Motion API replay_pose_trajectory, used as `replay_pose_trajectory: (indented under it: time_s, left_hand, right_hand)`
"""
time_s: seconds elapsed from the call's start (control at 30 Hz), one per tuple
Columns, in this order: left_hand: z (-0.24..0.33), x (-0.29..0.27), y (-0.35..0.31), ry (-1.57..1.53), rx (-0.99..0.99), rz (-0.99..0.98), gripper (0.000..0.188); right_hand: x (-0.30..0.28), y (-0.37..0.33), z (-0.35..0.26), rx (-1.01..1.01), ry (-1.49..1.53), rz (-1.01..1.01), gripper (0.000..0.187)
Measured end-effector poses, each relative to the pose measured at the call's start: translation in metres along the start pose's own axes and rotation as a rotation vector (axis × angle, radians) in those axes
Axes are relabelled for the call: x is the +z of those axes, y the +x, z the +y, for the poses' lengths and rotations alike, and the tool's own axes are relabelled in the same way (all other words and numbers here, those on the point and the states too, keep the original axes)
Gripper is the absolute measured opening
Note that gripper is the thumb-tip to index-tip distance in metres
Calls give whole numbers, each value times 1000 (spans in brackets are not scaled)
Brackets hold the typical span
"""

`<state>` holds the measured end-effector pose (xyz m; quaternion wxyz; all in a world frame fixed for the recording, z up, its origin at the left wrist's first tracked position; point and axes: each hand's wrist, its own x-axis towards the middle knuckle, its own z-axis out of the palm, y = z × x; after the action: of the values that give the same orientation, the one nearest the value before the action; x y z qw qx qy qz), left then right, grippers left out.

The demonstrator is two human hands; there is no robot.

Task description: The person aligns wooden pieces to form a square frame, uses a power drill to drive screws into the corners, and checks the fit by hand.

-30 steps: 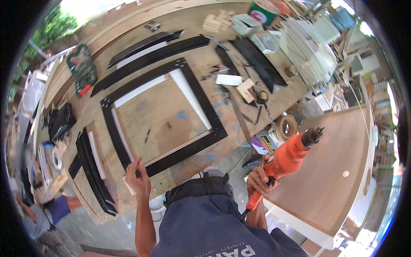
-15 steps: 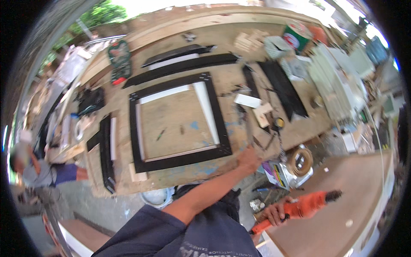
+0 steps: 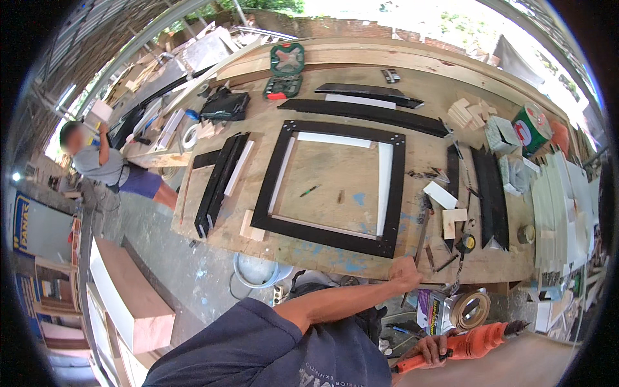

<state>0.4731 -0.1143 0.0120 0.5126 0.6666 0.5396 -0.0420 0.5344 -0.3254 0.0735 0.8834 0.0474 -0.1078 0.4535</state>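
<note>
My right hand [image 3: 431,351] is wrapped around the handle of an orange power drill [image 3: 480,343], low at the right beside the table. The drill's dark chuck and bit point right. My left hand [image 3: 405,273] is closed at the table's front edge, just off the near right corner of a black square frame [image 3: 325,242]. A thin dark strip [image 3: 422,240] runs up from this hand, and a dark end shows below it. The frame lies flat, with white strips along its inner edges. A small pencil-like stick [image 3: 310,191] lies inside its opening.
Black strips [image 3: 364,113] lie behind the frame, more [image 3: 220,184] at its left. At right are a tape measure [image 3: 465,243], wood blocks [image 3: 449,222] and a green can [image 3: 531,129]. A green tool case [image 3: 284,84] stands open behind. A co-worker [image 3: 109,164] stands far left.
The view has turned left, so the table and its things sit farther right, and more of the left side shows. My left hand stays at the table edge; my right still holds the drill.
</note>
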Motion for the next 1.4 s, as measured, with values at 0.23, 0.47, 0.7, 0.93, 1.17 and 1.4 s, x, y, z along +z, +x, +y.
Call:
replay_pose_trajectory:
  time_s: [0.23, 0.47, 0.7, 0.93, 1.17, 1.4]
  left_hand:
    - [-25, -15, -23, -403, 78, 85, 30]
    - [-64, -116, -80, -562, 197, 98, 17]
    - [-154, -273, -138, -549, 165, 637, 17]
    - [-326, -429, -157, -803, 128, 1360, 16]
    - [-419, -510, -183, -542, -103, 1604, 19]
    - [-492, -535, -150, -191, -122, 1564, 26]
  right_hand:
    - [-11, 12, 20, 125, 5, 34, 64]
    - [-14, 28, 48, 200, -2, 50, 62]
    - [-18, 48, 94, 259, -16, 46, 60]
    - [-24, 55, 153, 305, -19, 56, 58]
    - [-27, 63, 215, 333, -47, 60, 56]
    - [-18, 80, 250, 332, -108, 52, 54]
